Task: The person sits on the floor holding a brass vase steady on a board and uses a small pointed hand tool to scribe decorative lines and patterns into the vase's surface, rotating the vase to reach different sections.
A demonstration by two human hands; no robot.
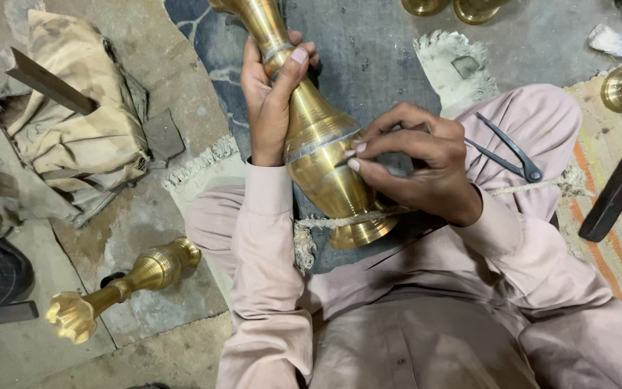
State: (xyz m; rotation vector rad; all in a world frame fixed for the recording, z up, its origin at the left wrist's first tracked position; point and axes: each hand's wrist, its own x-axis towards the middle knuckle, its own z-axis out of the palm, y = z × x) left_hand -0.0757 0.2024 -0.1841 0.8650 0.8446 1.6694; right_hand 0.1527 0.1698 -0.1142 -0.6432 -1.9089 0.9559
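Left hand (pixel 271 94) wraps brass vase (pixel 322 155) neck; right hand (pixel 426 162) pinches thin tool against its belly. Calipers (pixel 509 151) on knee, second vase (pixel 127 284) on floor left, cloth bundle (pixel 80 122) beyond.

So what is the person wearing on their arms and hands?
Both arms are covered by long, loose sleeves of pale pinkish-beige cloth, creased, ending in plain cuffs at the wrists. The left hand and right hand are bare: no gloves, rings, watch or bracelets visible. Fingernails are short.

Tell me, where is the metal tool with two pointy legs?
In the head view, the pointed metal tool lies on the person's right knee, just beyond the right hand working on the brass vase.
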